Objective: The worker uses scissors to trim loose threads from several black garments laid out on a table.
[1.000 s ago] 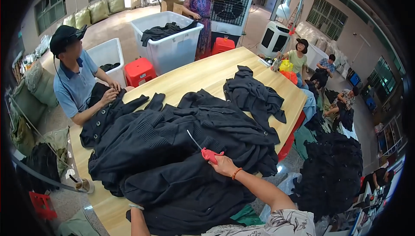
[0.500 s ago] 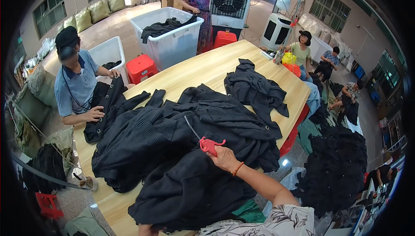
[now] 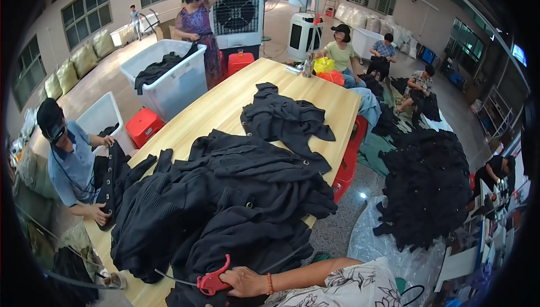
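Observation:
My right hand [image 3: 246, 282], a beaded bracelet at its wrist, is wrapped round a red air blow gun [image 3: 211, 282] near the lower edge. The gun's thin metal nozzle points left over black cloth. A heap of black knitted garments [image 3: 225, 180] with ribbed parts and metal eyelets covers much of the wooden table [image 3: 211, 110]. Another black garment [image 3: 284, 117] lies crumpled beyond the heap, partly touching it. My left hand is out of view.
At the table's left, a person [image 3: 70, 158] in a blue shirt handles a black garment with eyelets. White bins [image 3: 169, 76] and red stools [image 3: 143, 127] stand beyond. A large pile of black garments [image 3: 424, 189] lies on the floor at right, on clear plastic sheeting.
My right hand has brought the blow gun from over the heap's middle down and left toward me. My left hand has left the lower edge. The view has swung right.

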`<action>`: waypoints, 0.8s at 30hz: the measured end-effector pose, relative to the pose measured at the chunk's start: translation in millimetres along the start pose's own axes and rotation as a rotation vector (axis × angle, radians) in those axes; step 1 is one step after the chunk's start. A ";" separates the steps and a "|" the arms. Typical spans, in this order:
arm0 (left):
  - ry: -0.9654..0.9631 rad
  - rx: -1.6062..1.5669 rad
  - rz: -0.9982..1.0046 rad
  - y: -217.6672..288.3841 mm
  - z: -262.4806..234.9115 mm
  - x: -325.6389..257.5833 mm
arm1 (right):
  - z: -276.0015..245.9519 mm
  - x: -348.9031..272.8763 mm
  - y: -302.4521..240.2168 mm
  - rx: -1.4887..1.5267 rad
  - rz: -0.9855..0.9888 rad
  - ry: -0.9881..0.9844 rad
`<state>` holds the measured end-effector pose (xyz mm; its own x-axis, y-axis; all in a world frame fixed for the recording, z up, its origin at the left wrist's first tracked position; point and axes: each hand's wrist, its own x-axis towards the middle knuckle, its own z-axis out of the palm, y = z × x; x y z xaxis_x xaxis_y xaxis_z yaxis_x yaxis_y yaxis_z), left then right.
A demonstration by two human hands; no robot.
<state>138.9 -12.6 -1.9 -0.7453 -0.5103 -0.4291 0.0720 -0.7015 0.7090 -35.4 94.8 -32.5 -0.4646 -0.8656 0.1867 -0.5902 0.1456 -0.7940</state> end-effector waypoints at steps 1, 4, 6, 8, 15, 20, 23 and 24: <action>0.001 -0.001 -0.004 -0.1 11.9 -2.1 | -4.9 0.1 5.9 -0.046 -0.009 0.066; -0.014 -0.018 0.007 -2.5 37.8 -9.5 | -28.3 2.9 -13.6 -0.095 -0.113 0.195; -0.114 0.048 0.120 -2.2 40.4 -19.2 | -22.4 4.6 -24.1 -0.095 -0.198 0.197; 0.017 0.028 0.193 -0.9 14.5 -28.4 | -15.6 6.4 -37.1 -0.052 -0.233 0.184; 0.312 -0.119 0.269 -2.1 -25.3 -7.4 | -108.3 -7.7 21.2 -0.554 0.029 0.625; -0.195 -0.401 0.509 35.5 -7.0 -44.8 | -182.9 -35.3 21.2 -0.653 0.042 0.807; -0.098 -0.458 0.597 35.1 -19.1 -53.1 | -220.9 -76.6 14.7 -0.677 0.105 0.791; -0.102 -0.421 0.591 34.0 -20.1 -56.0 | -233.5 -91.9 9.7 -0.606 0.165 0.633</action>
<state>196.4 -17.8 35.0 -0.5596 -0.8283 0.0271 0.7144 -0.4656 0.5223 -152.6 287.7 77.7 -0.7464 -0.4100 0.5242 -0.6476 0.6289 -0.4303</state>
